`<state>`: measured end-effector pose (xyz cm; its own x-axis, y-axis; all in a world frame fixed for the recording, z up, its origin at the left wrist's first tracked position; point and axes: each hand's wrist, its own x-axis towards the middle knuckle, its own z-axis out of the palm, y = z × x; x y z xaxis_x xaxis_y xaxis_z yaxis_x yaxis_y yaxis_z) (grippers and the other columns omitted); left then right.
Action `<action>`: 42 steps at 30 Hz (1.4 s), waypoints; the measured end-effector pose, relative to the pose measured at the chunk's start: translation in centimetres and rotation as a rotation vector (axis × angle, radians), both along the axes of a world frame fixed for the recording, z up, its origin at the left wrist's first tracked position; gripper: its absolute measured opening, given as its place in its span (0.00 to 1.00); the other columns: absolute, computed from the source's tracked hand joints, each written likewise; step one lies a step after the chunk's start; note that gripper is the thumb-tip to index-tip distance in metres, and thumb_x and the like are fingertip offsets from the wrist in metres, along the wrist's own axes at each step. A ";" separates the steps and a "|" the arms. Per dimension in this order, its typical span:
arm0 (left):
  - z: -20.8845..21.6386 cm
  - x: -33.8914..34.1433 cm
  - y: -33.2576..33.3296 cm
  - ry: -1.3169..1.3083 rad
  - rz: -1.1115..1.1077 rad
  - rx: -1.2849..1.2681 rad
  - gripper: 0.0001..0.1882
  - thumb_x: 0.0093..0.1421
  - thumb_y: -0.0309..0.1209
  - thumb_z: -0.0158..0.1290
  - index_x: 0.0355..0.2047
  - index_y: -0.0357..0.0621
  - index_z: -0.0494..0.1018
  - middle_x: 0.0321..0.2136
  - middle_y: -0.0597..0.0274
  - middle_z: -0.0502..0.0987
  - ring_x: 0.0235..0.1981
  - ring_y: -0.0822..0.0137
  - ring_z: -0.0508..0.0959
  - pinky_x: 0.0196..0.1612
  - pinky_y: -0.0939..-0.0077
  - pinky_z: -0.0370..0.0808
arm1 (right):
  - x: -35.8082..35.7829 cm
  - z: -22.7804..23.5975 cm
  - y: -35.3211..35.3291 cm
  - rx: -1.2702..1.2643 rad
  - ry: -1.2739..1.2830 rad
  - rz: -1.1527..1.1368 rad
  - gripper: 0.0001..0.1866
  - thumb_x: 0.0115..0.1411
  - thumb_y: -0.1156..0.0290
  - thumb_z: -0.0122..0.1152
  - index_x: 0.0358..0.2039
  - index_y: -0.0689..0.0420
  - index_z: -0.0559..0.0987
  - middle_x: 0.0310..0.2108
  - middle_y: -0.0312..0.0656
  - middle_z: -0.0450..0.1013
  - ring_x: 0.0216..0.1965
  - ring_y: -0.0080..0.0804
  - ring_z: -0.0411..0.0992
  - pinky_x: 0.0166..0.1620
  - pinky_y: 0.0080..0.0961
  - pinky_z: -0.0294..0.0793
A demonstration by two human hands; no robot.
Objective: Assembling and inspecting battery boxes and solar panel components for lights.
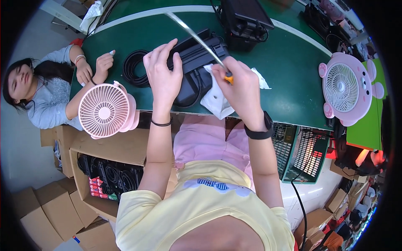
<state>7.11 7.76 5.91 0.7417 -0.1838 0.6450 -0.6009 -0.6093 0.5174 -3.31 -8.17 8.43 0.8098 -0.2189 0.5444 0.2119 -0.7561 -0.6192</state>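
My right hand [240,85] grips a tool with a long shiny metal shaft [194,35] and an orange handle [229,78], perhaps a screwdriver. Its shaft points up and to the left. Raised at the left, my left hand [163,73] is open, with its fingers apart and nothing in it. Black moulded equipment [199,54] lies on the green table [289,75], behind and between my hands. A coiled black cable [136,69] is beside it, partly hidden by my left hand. A white cloth or paper [215,100] lies beneath my right hand.
A pink fan [104,111] stands at the near left edge, a pink animal-shaped fan [343,88] at the right. A black case [245,25] stands farther back. A co-worker's arms [90,71] rest at the left. Below are a cardboard box [113,144] of cables and a green crate [299,178].
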 end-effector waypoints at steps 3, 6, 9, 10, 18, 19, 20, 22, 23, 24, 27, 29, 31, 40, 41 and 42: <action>-0.1 -0.2 0.1 -0.009 -0.009 0.006 0.17 0.57 0.25 0.54 0.47 0.48 0.80 0.43 0.54 0.79 0.47 0.53 0.71 0.55 0.61 0.68 | 0.9 -0.4 1.1 -0.147 0.011 0.053 0.06 0.54 0.76 0.62 0.29 0.56 0.73 0.21 0.43 0.71 0.28 0.42 0.73 0.30 0.38 0.72; 0.0 0.0 0.2 0.004 -0.010 -0.016 0.18 0.55 0.23 0.54 0.46 0.47 0.80 0.42 0.53 0.79 0.46 0.53 0.72 0.54 0.61 0.67 | 0.2 -0.1 1.7 -0.230 0.043 0.070 0.06 0.52 0.79 0.59 0.29 0.55 0.72 0.21 0.41 0.71 0.31 0.39 0.74 0.31 0.36 0.73; 0.1 -0.1 -0.2 -0.079 -0.055 -0.041 0.19 0.53 0.21 0.52 0.44 0.48 0.80 0.42 0.55 0.80 0.45 0.54 0.74 0.55 0.61 0.67 | -1.3 0.5 1.1 -0.257 0.087 0.092 0.05 0.53 0.78 0.58 0.29 0.55 0.72 0.22 0.41 0.71 0.31 0.39 0.74 0.31 0.36 0.73; 0.2 -0.2 -0.2 -0.084 -0.060 -0.042 0.19 0.53 0.21 0.52 0.44 0.48 0.80 0.42 0.55 0.80 0.45 0.54 0.74 0.55 0.61 0.67 | -2.0 0.4 0.6 -0.247 0.094 0.153 0.05 0.53 0.78 0.59 0.29 0.55 0.72 0.22 0.42 0.72 0.31 0.40 0.74 0.31 0.35 0.73; 0.3 -1.2 1.0 -0.092 -0.071 -0.093 0.20 0.52 0.18 0.50 0.44 0.46 0.80 0.43 0.58 0.80 0.47 0.56 0.74 0.55 0.65 0.67 | -6.7 -1.6 -13.5 0.183 -0.028 -0.259 0.10 0.58 0.82 0.62 0.27 0.60 0.67 0.31 0.44 0.80 0.38 0.28 0.80 0.40 0.23 0.76; 0.2 -1.4 1.3 -0.112 -0.072 -0.109 0.20 0.52 0.17 0.50 0.44 0.46 0.80 0.43 0.58 0.80 0.47 0.56 0.74 0.56 0.65 0.67 | -7.0 -1.4 -15.6 0.158 -0.021 -0.445 0.11 0.60 0.78 0.63 0.27 0.60 0.68 0.31 0.44 0.80 0.38 0.28 0.80 0.40 0.23 0.76; 0.3 -1.7 1.5 -0.116 -0.075 -0.133 0.20 0.52 0.17 0.50 0.44 0.45 0.80 0.44 0.58 0.80 0.47 0.56 0.74 0.56 0.65 0.68 | -7.4 -2.1 -18.5 0.090 -0.048 -0.585 0.12 0.61 0.74 0.64 0.27 0.60 0.68 0.29 0.45 0.80 0.35 0.31 0.80 0.38 0.26 0.76; -0.1 -2.0 1.9 -0.147 -0.103 -0.170 0.20 0.51 0.17 0.49 0.44 0.44 0.79 0.44 0.58 0.80 0.47 0.55 0.75 0.56 0.65 0.68 | -9.2 -1.8 -22.1 -0.256 0.003 -0.939 0.12 0.60 0.64 0.66 0.31 0.56 0.74 0.27 0.49 0.79 0.29 0.52 0.77 0.32 0.39 0.75; -0.3 -2.3 2.1 -0.179 -0.118 -0.174 0.19 0.51 0.16 0.49 0.43 0.42 0.78 0.43 0.58 0.80 0.47 0.55 0.75 0.56 0.64 0.68 | -9.7 -2.1 -23.5 -0.301 0.002 -1.042 0.11 0.60 0.62 0.66 0.32 0.55 0.75 0.26 0.49 0.78 0.29 0.53 0.77 0.32 0.41 0.74; -0.5 -2.6 2.2 -0.199 -0.141 -0.203 0.19 0.50 0.16 0.49 0.42 0.41 0.77 0.43 0.57 0.81 0.47 0.54 0.75 0.56 0.64 0.68 | -10.1 -2.6 -24.8 -0.347 0.002 -1.146 0.11 0.60 0.61 0.66 0.33 0.54 0.77 0.26 0.49 0.78 0.29 0.54 0.77 0.31 0.42 0.74; -1.4 -3.2 2.5 -0.258 -0.179 -0.240 0.18 0.50 0.15 0.49 0.41 0.41 0.75 0.44 0.56 0.81 0.46 0.55 0.75 0.55 0.63 0.67 | -9.9 -2.4 -24.1 -0.419 -0.109 -1.123 0.11 0.60 0.62 0.65 0.35 0.55 0.78 0.28 0.51 0.78 0.29 0.55 0.76 0.31 0.43 0.73; -1.6 -3.7 3.4 -0.303 -0.167 -0.213 0.18 0.49 0.15 0.49 0.41 0.41 0.74 0.44 0.56 0.81 0.44 0.56 0.74 0.54 0.63 0.67 | -6.7 -2.0 -19.0 0.023 -0.351 -0.661 0.09 0.63 0.72 0.63 0.30 0.60 0.72 0.37 0.47 0.81 0.40 0.34 0.80 0.43 0.30 0.77; -1.6 -3.9 3.4 -0.327 -0.169 -0.200 0.18 0.49 0.15 0.49 0.41 0.41 0.73 0.44 0.56 0.81 0.44 0.56 0.74 0.53 0.63 0.67 | -5.1 -1.4 -13.9 0.457 -0.204 -0.334 0.13 0.62 0.74 0.65 0.27 0.58 0.68 0.43 0.46 0.81 0.38 0.22 0.76 0.40 0.19 0.75; -3.5 -5.5 2.9 -0.407 -0.272 -0.395 0.28 0.53 0.26 0.59 0.55 0.42 0.63 0.57 0.46 0.69 0.56 0.50 0.68 0.59 0.57 0.66 | -0.8 -3.5 -4.0 0.980 -0.072 0.054 0.19 0.56 0.80 0.69 0.26 0.54 0.62 0.37 0.44 0.81 0.41 0.21 0.79 0.25 0.12 0.69; -3.9 -5.8 1.5 -0.346 -0.282 -0.620 0.36 0.54 0.30 0.61 0.61 0.41 0.58 0.62 0.44 0.64 0.61 0.48 0.65 0.63 0.54 0.63 | -1.1 -3.6 -4.2 1.089 -0.056 0.056 0.20 0.56 0.79 0.69 0.26 0.53 0.62 0.37 0.44 0.82 0.41 0.21 0.79 0.25 0.12 0.69; -4.1 -6.6 2.0 -0.072 -0.257 -0.602 0.50 0.54 0.42 0.64 0.68 0.39 0.48 0.67 0.45 0.56 0.68 0.48 0.57 0.68 0.55 0.56 | -1.5 -3.5 -4.3 1.126 0.001 0.022 0.21 0.55 0.79 0.70 0.27 0.52 0.61 0.38 0.44 0.82 0.39 0.20 0.78 0.24 0.10 0.67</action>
<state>0.53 9.76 1.84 0.6736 0.0595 0.7367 -0.7344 -0.0584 0.6762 -4.78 -12.48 4.90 0.8198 -0.5709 0.0453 0.2180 0.2379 -0.9465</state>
